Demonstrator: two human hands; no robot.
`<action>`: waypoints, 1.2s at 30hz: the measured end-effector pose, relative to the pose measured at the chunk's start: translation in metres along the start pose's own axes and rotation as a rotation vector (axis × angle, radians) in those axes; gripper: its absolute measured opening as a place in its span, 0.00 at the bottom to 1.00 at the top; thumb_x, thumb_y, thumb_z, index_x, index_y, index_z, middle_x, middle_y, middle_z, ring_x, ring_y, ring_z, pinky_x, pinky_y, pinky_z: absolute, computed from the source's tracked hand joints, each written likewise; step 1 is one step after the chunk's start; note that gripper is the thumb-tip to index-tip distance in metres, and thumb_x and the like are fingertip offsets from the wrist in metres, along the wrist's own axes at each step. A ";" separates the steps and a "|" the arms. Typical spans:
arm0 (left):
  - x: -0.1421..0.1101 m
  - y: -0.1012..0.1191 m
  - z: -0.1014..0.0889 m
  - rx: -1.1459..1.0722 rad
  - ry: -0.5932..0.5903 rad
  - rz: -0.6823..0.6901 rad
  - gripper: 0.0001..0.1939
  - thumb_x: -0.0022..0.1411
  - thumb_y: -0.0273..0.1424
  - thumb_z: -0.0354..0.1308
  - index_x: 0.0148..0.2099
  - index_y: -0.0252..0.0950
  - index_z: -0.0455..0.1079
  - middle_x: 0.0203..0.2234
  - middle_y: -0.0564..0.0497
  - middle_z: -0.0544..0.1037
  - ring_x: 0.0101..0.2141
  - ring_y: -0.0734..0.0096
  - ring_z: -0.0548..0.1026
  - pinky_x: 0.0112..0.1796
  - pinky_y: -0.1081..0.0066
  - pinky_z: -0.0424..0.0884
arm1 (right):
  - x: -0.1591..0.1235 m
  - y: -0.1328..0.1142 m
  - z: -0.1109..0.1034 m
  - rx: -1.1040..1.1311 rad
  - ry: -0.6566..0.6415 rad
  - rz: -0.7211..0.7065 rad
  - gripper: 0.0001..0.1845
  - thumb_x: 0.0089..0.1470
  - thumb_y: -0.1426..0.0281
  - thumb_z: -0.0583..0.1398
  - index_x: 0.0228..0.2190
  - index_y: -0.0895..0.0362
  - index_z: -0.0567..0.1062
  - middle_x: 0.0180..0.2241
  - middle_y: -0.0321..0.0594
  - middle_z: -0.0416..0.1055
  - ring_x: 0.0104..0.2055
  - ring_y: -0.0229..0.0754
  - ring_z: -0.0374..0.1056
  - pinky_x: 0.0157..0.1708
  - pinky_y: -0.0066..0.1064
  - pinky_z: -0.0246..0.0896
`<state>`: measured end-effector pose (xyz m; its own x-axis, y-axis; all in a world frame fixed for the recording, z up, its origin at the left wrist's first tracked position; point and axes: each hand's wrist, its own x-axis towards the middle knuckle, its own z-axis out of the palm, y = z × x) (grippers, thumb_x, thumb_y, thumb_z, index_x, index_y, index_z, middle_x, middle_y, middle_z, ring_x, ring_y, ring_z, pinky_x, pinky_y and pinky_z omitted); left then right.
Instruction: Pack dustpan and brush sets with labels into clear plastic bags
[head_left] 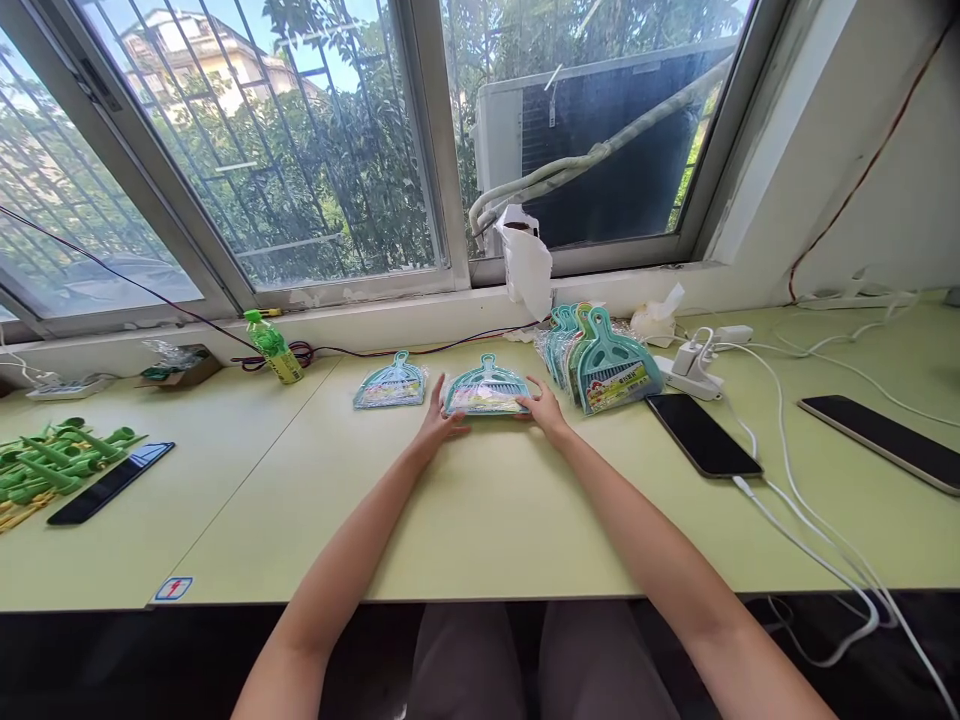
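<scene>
A small turquoise dustpan and brush set [487,385] in clear plastic wrap lies near the middle of the table, its handle pointing toward the window. My left hand [436,428] grips its left lower corner, with one finger up along the side. At the right lower corner, my right hand [545,408] has its fingers closed on the edge. Just left of it lies a second wrapped dustpan set [390,384], apart from my hand. Several more sets stand in a leaning stack [611,365] to the right of my right hand.
A phone [703,435] on a white cable and a power strip [686,378] sit at right, with another phone [885,440] beyond. Leftward are a green bottle [274,348], a small box [181,368], a dark phone [112,484] and green plastic pieces [60,460]. Windows rise behind.
</scene>
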<state>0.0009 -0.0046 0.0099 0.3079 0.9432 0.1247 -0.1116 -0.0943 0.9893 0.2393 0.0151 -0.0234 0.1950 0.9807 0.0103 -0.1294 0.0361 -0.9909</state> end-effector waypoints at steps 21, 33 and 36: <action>0.024 -0.027 -0.034 -0.246 0.246 -0.054 0.21 0.43 0.47 0.69 0.32 0.35 0.75 0.41 0.46 0.77 0.50 0.60 0.71 0.53 0.63 0.64 | -0.022 -0.025 0.007 -0.616 -0.220 -0.790 0.14 0.50 0.63 0.65 0.41 0.48 0.78 0.52 0.41 0.67 0.55 0.49 0.62 0.58 0.44 0.53; 0.020 -0.019 -0.025 -0.243 0.185 -0.061 0.25 0.41 0.37 0.73 0.43 0.37 0.74 0.44 0.49 0.77 0.49 0.64 0.72 0.54 0.64 0.65 | -0.027 -0.026 0.009 -0.652 -0.153 -0.689 0.04 0.53 0.63 0.64 0.30 0.45 0.81 0.38 0.36 0.77 0.50 0.48 0.67 0.56 0.41 0.49; 0.015 -0.015 -0.021 -0.203 0.142 -0.053 0.32 0.37 0.32 0.74 0.48 0.37 0.73 0.43 0.47 0.78 0.47 0.63 0.74 0.54 0.63 0.64 | -0.026 -0.028 0.008 -0.643 -0.143 -0.708 0.06 0.54 0.63 0.63 0.28 0.45 0.82 0.35 0.36 0.78 0.49 0.48 0.68 0.57 0.43 0.44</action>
<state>-0.0123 0.0178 -0.0050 0.1845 0.9817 0.0475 -0.2905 0.0083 0.9568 0.2300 -0.0103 0.0052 -0.1025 0.7879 0.6073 0.5378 0.5575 -0.6324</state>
